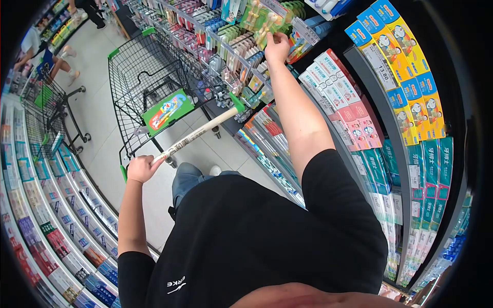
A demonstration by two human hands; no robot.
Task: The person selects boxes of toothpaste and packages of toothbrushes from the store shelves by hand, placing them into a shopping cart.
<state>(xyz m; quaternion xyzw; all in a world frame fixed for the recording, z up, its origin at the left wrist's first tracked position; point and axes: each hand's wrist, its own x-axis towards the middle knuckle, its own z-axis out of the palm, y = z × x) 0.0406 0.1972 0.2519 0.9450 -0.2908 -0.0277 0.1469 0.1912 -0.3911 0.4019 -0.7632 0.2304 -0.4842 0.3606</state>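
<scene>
My left hand (141, 169) is wrapped round the left end of the pale handle bar (200, 132) of a black wire shopping cart (128, 77). A green sign (167, 111) with a cartoon figure is fixed to the cart behind the bar. My right arm reaches out to the shelf rack. There my right hand (277, 50) pinches the lower part of a green blister pack (263, 19), which hangs among similar packs. Its exact contents are too small to make out. Beside my right hand is a price tag (306, 32).
Boxed toothpaste in yellow and blue (405, 77) and pink and white boxes (341, 92) line the right shelves. Curved shelves (61, 205) run along the left. Another cart (43, 118) and a person (59, 64) are at the upper left, across the tiled floor (97, 118).
</scene>
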